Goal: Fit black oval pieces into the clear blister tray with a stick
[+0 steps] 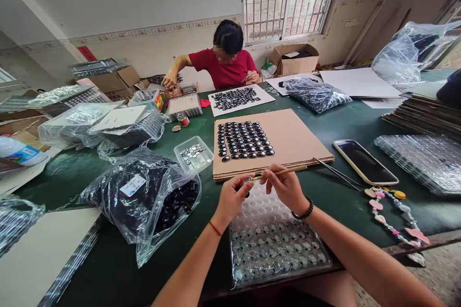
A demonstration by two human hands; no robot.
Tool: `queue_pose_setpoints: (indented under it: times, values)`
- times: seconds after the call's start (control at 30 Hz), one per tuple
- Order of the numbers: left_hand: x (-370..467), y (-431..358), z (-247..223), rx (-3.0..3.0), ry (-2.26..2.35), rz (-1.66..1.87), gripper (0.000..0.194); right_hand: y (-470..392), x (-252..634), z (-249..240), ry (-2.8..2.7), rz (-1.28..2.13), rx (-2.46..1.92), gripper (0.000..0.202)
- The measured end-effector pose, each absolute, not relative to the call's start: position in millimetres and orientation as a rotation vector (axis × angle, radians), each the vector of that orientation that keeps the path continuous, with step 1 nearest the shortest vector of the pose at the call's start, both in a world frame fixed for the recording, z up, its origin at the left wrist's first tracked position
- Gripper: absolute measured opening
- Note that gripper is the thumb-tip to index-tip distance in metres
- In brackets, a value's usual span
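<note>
My left hand [230,199] is closed, pinching a small silver-and-black piece [248,180] between thumb and fingers. In my right hand [284,186] is a thin brush [298,169] with a wooden handle, its tip close to that piece; whether they touch is too small to tell. Both hands are above a clear plastic tray [248,216] of round pockets, its nearer rows filled with round glassy parts. Just beyond lies a stack of cardboard sheets [295,134], with rows of black oval pieces with pale centres [245,139] on top.
Left of the cardboard stand a clear box [194,153] of small silver discs and a bag of black parts [144,196]. Tweezers [336,172], a phone [365,162] and a beaded strap [382,216] lie right. Across the table sits a co-worker in red [223,69].
</note>
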State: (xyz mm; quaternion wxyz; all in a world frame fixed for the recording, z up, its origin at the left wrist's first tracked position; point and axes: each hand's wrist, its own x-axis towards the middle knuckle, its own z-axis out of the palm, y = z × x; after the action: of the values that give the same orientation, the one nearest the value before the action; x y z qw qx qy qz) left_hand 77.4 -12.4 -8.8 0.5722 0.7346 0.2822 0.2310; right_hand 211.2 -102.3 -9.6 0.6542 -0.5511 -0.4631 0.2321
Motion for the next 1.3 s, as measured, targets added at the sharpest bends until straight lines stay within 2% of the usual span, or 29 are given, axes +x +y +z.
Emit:
queue_pose_setpoints:
  times: [0.2,0.3,0.4,0.5,0.6,0.73,0.97,1.3]
  values:
    - [67.3,8.1,-4.0,1.976,0.797,0.675,0.04,-105.5,215.8,-3.1,-0.94,0.461,-1.249,0.03]
    - [48.0,38.3,3.6,2.24,1.143,0.93,0.041,-105.4,217.0,-1.4,-0.917,0.464,-1.235,0.03]
    - [34.7,55.2,8.3,2.32,1.564,1.001,0.047,-104.5,215.0,-3.4,-0.95,0.469,-1.255,0.03]
    - [41.9,43.2,5.6,2.32,1.351,0.861,0.037,-103.9,213.2,-6.1,-0.978,0.46,-1.284,0.029]
    - [62.3,14.4,-2.7,2.048,1.01,0.621,0.037,-104.3,213.5,-8.1,-1.006,0.441,-1.294,0.028]
    - [79.7,-13.4,-12.7,1.729,0.795,0.456,0.035,-107.3,214.2,-10.1,-1.158,0.304,-1.358,0.027]
    - [79.8,-13.1,-13.6,1.68,0.743,0.432,0.034,-110.2,211.8,-8.8,-1.548,-0.026,-1.503,0.027]
    - [79.2,-14.0,-10.8,1.812,0.737,0.46,0.033,-108.3,210.4,-9.0,-1.674,-0.073,-1.562,0.028]
